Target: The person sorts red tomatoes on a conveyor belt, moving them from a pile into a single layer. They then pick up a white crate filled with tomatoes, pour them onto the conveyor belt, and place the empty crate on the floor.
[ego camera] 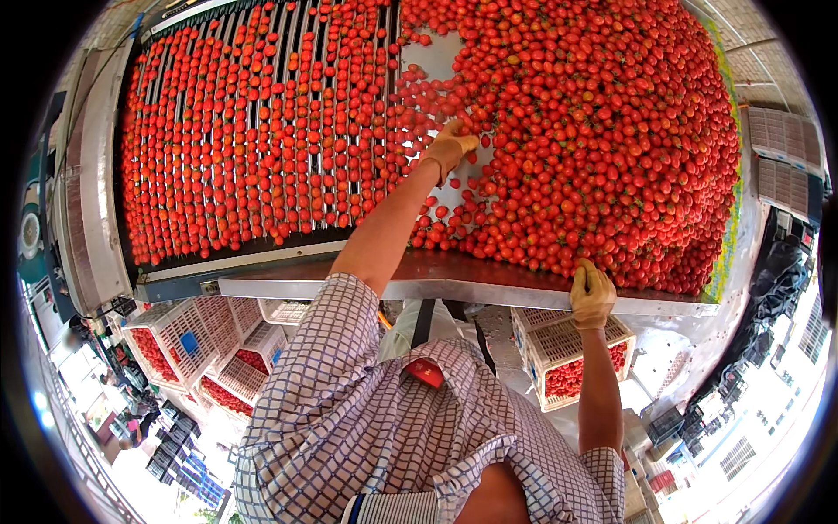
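Small red tomatoes point(589, 131) lie in a deep heap on the right of a metal feed table point(437, 56). Left of it, more tomatoes sit in rows along a roller conveyor point(317, 160). My left hand point(452, 147), in a tan glove, reaches over the thin strip between heap and rollers, fingers apart among loose tomatoes; some beyond it look blurred. No tomato is plainly held. My right hand point(592, 295), gloved likewise, is curled over the table's near metal rim point(471, 290), beside the heap.
Below the rim at right stands a plastic crate point(569, 347) with tomatoes inside. Several more crates point(190, 340) of tomatoes are stacked at lower left. A metal side frame point(91, 183) bounds the conveyor at left. Grey crates point(785, 144) stand at far right. People are distant at lower left.
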A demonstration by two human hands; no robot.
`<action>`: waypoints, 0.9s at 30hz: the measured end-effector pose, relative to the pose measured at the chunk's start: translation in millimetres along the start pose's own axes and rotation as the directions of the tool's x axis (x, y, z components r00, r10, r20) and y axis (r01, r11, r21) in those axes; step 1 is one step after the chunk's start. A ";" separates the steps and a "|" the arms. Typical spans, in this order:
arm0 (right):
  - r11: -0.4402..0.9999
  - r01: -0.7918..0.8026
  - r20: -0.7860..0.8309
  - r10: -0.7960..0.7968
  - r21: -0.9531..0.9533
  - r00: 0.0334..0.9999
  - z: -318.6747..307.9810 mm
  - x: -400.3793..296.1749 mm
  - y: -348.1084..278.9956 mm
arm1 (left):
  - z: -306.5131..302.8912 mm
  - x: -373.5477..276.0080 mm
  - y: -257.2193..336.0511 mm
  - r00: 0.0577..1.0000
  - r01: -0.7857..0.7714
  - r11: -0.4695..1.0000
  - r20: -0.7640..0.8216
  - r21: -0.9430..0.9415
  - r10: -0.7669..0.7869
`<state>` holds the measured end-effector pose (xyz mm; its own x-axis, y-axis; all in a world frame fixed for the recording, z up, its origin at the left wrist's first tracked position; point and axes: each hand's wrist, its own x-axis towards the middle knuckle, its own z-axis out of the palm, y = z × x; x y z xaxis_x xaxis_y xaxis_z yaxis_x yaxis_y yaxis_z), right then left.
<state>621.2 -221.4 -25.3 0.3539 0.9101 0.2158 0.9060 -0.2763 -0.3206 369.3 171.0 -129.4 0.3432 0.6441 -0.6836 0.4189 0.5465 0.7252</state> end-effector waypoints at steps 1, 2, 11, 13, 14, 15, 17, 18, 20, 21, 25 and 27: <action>1.000 0.012 0.010 -0.012 0.015 1.000 3.3 3.8 -0.3 | -11.8 1.7 -14.0 1.000 -0.022 0.990 0.025 0.138 0.019; 0.999 0.028 0.007 -0.029 0.031 1.000 6.8 7.3 -0.9 | -21.9 0.7 -29.6 0.998 -0.044 0.961 0.054 0.274 0.031; 0.999 -0.011 0.014 0.011 0.033 1.000 7.7 8.7 6.9 | 3.6 -30.2 -111.3 0.973 -0.174 0.799 0.225 0.576 0.050; 0.999 -0.025 0.039 0.024 0.022 0.999 8.8 4.2 14.7 | 18.9 -33.4 -119.1 0.967 -0.164 0.755 0.256 0.635 -0.006; 0.999 -0.035 0.038 0.034 0.033 0.999 7.3 -0.1 17.8 | 29.8 -36.5 -116.6 0.948 -0.125 0.778 0.305 0.615 -0.089; 0.999 -0.038 0.030 0.037 0.014 0.999 2.8 -5.9 20.7 | 43.4 -42.2 -110.7 0.919 -0.091 0.798 0.360 0.596 -0.164; 1.000 -0.020 0.013 0.020 -0.006 1.000 -1.8 -9.2 25.3 | 61.6 -54.8 -120.7 0.939 -0.209 0.695 0.339 0.688 -0.052; 1.000 -0.019 0.015 0.019 0.003 1.000 -2.1 -9.3 29.3 | 68.6 -57.0 -118.8 0.950 -0.176 0.691 0.305 0.701 -0.068; 0.999 -0.005 0.024 0.004 0.032 1.000 0.9 -7.5 32.9 | 75.0 -54.3 -124.5 0.922 -0.163 0.699 0.359 0.696 -0.143; 0.999 -0.033 0.035 0.033 0.010 0.999 0.0 -10.9 34.5 | 81.8 -57.1 -129.4 0.894 -0.150 0.728 0.406 0.669 -0.189; 0.993 -0.113 0.048 0.115 -0.043 0.992 -15.1 -29.6 56.2 | 131.7 -84.5 -113.2 0.845 -0.249 0.643 0.487 0.724 -0.221; 0.997 -0.060 0.101 0.055 0.047 0.993 -7.2 -19.9 54.6 | 141.5 -61.0 -155.0 0.830 -0.213 0.578 0.458 0.788 -0.319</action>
<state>665.3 -256.8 -40.4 0.3780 0.9200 0.1037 0.8712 -0.3156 -0.3760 402.4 -28.8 -211.7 0.5364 0.1153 -0.8360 0.8312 -0.2434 0.4998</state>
